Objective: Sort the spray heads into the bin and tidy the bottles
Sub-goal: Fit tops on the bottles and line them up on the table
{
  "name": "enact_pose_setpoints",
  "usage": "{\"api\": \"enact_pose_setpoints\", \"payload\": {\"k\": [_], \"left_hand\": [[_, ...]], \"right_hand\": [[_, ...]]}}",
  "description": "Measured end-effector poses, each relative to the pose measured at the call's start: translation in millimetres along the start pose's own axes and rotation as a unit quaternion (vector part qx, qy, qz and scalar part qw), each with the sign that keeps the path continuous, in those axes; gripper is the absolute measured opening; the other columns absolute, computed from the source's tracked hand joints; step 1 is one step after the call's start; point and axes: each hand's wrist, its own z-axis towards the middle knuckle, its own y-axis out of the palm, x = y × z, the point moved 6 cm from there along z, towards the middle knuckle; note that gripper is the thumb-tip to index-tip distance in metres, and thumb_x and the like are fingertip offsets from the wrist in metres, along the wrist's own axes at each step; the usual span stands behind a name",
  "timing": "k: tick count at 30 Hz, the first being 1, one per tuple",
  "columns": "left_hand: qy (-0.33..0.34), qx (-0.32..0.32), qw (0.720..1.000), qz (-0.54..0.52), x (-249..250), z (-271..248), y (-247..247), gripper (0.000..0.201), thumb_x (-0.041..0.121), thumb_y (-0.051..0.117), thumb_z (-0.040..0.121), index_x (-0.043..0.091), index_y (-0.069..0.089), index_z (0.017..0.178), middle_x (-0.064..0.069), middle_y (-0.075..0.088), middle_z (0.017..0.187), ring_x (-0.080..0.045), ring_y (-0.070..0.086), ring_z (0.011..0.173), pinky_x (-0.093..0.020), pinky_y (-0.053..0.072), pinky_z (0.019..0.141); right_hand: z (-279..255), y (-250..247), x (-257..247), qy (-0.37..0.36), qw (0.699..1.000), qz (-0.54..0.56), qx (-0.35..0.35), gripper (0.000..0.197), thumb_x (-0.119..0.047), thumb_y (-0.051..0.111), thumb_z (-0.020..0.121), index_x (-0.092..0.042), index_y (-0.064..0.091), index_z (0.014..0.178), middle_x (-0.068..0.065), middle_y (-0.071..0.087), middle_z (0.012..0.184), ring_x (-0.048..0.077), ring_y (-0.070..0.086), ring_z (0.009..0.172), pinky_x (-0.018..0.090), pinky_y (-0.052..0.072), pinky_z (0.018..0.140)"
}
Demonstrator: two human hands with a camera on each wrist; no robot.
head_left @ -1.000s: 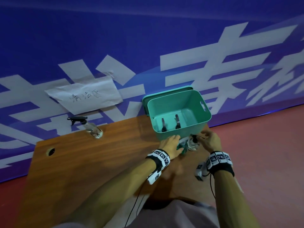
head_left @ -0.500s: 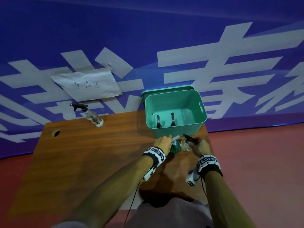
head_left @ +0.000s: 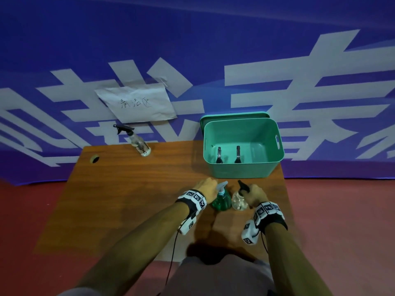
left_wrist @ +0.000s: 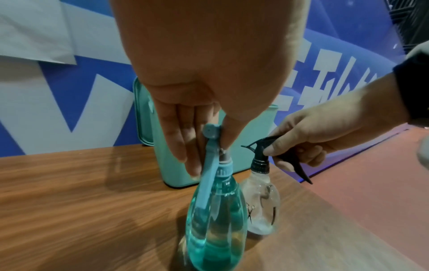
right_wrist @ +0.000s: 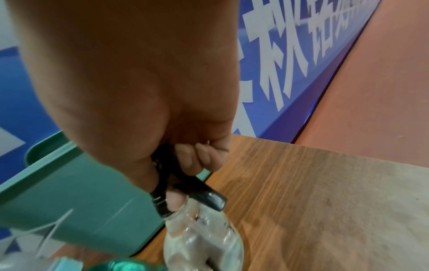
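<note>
From the head view, your left hand (head_left: 207, 189) and right hand (head_left: 255, 194) reach side by side over the surface (head_left: 132, 195) before the bin (head_left: 241, 167), left wrist view, your fingers (left_wrist: 178, 141) extended, thumb pinching the teal bottle (left_wrist: 216, 220) spray head (left_wrist: 212, 144), right wrist view, your fingers (right_wrist: 197, 155) curled round the black spray head (right_wrist: 167, 176) on the clear bottle (right_wrist: 204, 242).

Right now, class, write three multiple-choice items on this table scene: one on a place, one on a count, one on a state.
1. Where is the lone clear bottle?
A. far left of the table
B. inside the bin
C. on the floor

2. How many black spray heads lie in the green bin?
A. none
B. two
C. five

3. What is the right hand doing?
A. resting flat
B. pointing
C. gripping a black spray head

Key: 1 A, it stands apart by the wall; 2 B, two lie on the bin floor; 3 C, fingers curl round the trigger.
</note>
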Motion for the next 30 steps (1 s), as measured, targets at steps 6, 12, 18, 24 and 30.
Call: {"api": "enact_pose_setpoints", "payload": {"k": [6, 12, 18, 24, 30], "left_hand": [[-0.044, 0.008, 0.999, -0.013, -65.3, -20.4, -7.2, 0.019, 0.020, 0.056, 0.098, 0.008, 0.066, 0.109, -0.009, 0.065, 0.098, -0.026, 0.061, 0.081, -0.034, 0.046, 0.064], [-0.098, 0.029, 0.994, -0.041, -146.8, -42.7, -30.5, 0.017, 0.026, 0.057, 0.098, 0.011, 0.064, 0.094, -0.005, 0.062, 0.084, -0.024, 0.064, 0.075, -0.035, 0.052, 0.063], [-0.136, 0.078, 0.985, -0.076, -210.3, -55.5, -63.6, 0.031, 0.029, 0.051, 0.103, 0.006, 0.066, 0.090, -0.006, 0.064, 0.081, -0.021, 0.062, 0.069, -0.032, 0.051, 0.059], [-0.143, 0.154, 0.971, -0.116, -267.6, -56.2, -95.6, 0.029, 0.032, 0.057, 0.100, 0.009, 0.064, 0.082, -0.005, 0.063, 0.073, -0.021, 0.064, 0.067, -0.032, 0.049, 0.054], [-0.132, 0.193, 0.957, -0.170, -305.0, -37.5, -122.5, 0.032, 0.032, 0.058, 0.101, 0.006, 0.065, 0.083, -0.001, 0.061, 0.068, -0.015, 0.062, 0.058, -0.029, 0.052, 0.050]], "right_hand": [[-10.6, 18.9, -72.3, -0.094, 0.993, -0.055, -0.042, 0.027, -0.034, 0.055, 0.100, -0.012, 0.069, 0.107, 0.008, 0.072, 0.089, 0.024, 0.067, 0.074, 0.031, 0.048, 0.062], [-20.3, 45.6, -152.8, -0.158, 0.986, -0.034, -0.033, 0.020, -0.031, 0.056, 0.101, -0.015, 0.067, 0.109, 0.008, 0.071, 0.088, 0.022, 0.064, 0.070, 0.027, 0.043, 0.057], [-33.0, 62.6, -221.2, -0.206, 0.977, 0.031, 0.041, 0.024, -0.029, 0.055, 0.101, -0.017, 0.065, 0.120, 0.010, 0.074, 0.099, 0.031, 0.071, 0.090, 0.042, 0.059, 0.080], [-37.7, 56.0, -271.7, -0.253, 0.956, 0.088, 0.123, 0.021, -0.028, 0.054, 0.101, -0.023, 0.065, 0.118, 0.006, 0.075, 0.096, 0.030, 0.071, 0.087, 0.041, 0.058, 0.078], [-27.6, 43.8, -304.9, -0.264, 0.944, 0.105, 0.170, 0.020, -0.028, 0.054, 0.101, -0.022, 0.066, 0.117, 0.007, 0.076, 0.101, 0.031, 0.070, 0.094, 0.041, 0.057, 0.083]]}}
